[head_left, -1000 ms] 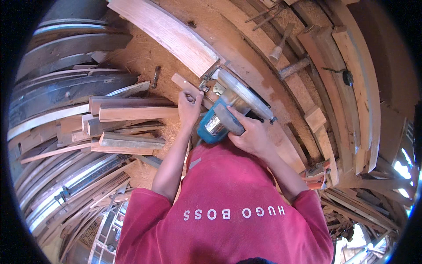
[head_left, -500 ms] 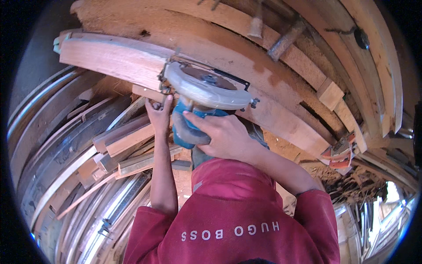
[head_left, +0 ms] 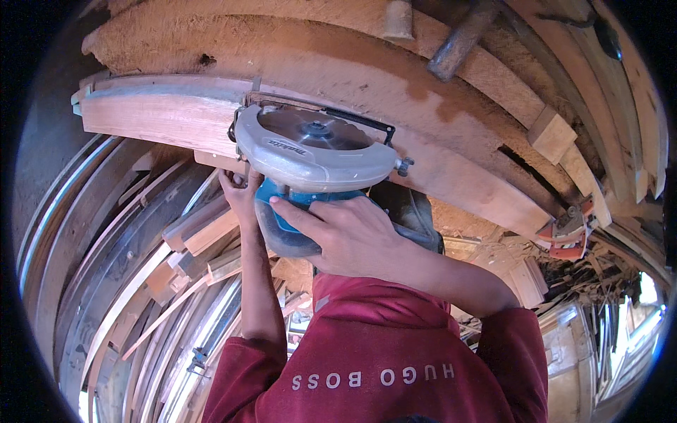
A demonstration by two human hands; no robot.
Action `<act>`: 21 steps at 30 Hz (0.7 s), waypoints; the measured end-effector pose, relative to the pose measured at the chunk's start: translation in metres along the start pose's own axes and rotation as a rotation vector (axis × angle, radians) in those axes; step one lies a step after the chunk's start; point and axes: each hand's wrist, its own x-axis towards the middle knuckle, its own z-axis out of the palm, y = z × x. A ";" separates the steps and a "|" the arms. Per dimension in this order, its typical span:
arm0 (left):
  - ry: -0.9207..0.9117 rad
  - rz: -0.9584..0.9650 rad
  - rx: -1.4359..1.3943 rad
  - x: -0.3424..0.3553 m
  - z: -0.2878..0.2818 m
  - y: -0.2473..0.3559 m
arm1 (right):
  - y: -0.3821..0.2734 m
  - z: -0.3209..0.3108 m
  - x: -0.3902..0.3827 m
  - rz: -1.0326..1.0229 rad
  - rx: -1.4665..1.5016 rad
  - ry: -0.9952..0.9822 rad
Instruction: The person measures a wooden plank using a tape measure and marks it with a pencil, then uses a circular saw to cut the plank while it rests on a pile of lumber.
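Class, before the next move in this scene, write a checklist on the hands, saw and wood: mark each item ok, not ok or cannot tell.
1. Right hand on the circular saw: ok.
2. Left hand well away from the saw: not ok; it is close to the saw's front end.
3. Blade at rest: cannot tell.
4. Pale wooden beam secured: cannot tell.
5. Orange tool apart from the saw: ok, off to the right.
6. Sawdust swept away: not ok.

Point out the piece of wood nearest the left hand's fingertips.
The small wooden strip, just above the left hand in the picture. The pale plank is longer and thicker, and lies farther up, reaching the circular saw.
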 end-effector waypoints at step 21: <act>0.064 -0.111 -0.052 -0.003 0.006 0.010 | 0.004 0.003 -0.001 -0.057 0.026 0.076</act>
